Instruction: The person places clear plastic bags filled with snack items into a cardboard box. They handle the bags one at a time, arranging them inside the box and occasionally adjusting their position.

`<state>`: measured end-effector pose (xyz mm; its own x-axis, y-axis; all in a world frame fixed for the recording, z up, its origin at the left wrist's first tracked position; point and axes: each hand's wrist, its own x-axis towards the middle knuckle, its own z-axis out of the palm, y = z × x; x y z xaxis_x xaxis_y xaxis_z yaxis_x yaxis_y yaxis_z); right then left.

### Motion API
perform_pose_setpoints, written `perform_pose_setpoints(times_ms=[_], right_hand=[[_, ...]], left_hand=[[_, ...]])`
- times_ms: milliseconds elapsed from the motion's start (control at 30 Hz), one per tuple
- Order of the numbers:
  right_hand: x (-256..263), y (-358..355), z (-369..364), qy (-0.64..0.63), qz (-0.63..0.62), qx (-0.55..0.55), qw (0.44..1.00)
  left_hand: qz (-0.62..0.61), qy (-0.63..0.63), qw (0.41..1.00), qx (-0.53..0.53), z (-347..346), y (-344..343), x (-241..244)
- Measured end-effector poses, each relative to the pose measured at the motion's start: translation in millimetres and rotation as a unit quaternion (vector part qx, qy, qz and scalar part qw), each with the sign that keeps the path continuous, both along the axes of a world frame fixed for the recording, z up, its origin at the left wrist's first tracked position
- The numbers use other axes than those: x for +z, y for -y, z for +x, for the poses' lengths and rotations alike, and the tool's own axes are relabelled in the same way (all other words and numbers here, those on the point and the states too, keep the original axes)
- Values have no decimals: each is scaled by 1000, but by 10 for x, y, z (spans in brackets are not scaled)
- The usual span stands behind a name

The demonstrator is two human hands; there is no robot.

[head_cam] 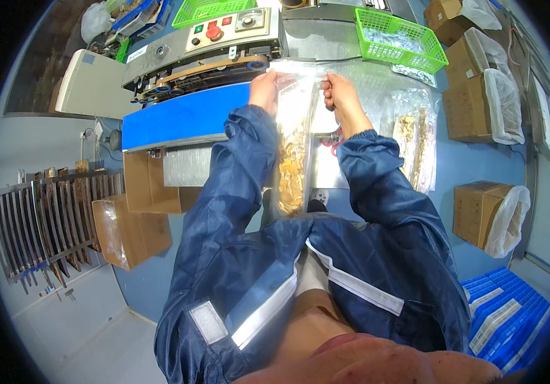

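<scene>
A long clear plastic bag [292,168] hangs over the table's front edge towards my body, its lower part filled with golden-brown dried flakes. At its far end, my left hand [264,91] grips the left corner of the film. My right hand [341,98] pinches the opposite corner, the fingers curled. To the left of my hands stands a band sealing machine [208,53] with a blue conveyor belt [186,116]. Red-handled scissors [333,139] lie by my right wrist, partly hidden by the arm.
Filled clear bags [414,144] lie at the table's right. A green plastic basket [402,41] of small packets stands behind them. Cardboard boxes with plastic liners [469,105] line the right side. An open carton [148,182] and a rack of trays [45,221] are at left.
</scene>
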<state>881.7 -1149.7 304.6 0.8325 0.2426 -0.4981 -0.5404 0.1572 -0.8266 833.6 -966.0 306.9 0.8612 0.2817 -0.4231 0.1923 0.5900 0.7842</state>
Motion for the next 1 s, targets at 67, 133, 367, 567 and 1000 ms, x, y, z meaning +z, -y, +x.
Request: perform_pose_setpoints(times_ms=[67,133,367,567,1000], right_hand=[[-103,21,73,4,1,-11,1000],[-96,-57,77,3,-12,-8,1000],[-117,-204,158,22,14,-33,999],[-114,-232,144,27,-9,-36,999],[-90,-498,65,68,-39,0,997]], left_hand=[[-22,-29,999,-18,64,6,-48],[-61,-56,996,-21,89,-66,-104],[-56,-41,997,21,160,-167,-219],[-61,-42,997,7,180,-238,-344],[7,-30,999,41,54,-523,-412]])
